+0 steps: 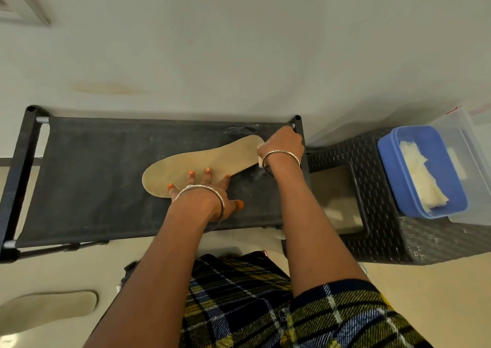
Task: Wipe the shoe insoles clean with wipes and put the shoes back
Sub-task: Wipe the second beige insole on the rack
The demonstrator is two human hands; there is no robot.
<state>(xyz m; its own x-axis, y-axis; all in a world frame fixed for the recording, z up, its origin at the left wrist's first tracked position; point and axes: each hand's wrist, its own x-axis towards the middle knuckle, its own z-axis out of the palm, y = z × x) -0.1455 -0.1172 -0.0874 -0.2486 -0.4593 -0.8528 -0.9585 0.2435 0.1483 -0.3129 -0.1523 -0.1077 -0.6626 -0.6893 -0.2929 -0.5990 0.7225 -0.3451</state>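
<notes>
A tan insole [202,159] lies flat on the black fabric top of a low shoe rack [93,177]. My left hand [210,191] presses down on the insole's near edge with straight, spread fingers. My right hand [283,143] sits at the insole's right end, fingers curled over a white wipe [260,159], of which only a small edge shows under the wrist. A second insole [50,310] lies on the floor at the lower left. No shoes are in view.
A dark woven stool [385,236] stands right of the rack. On it sits a blue tub [390,167] holding white wipes [422,177], beside a clear plastic box [470,161]. The wall runs directly behind the rack.
</notes>
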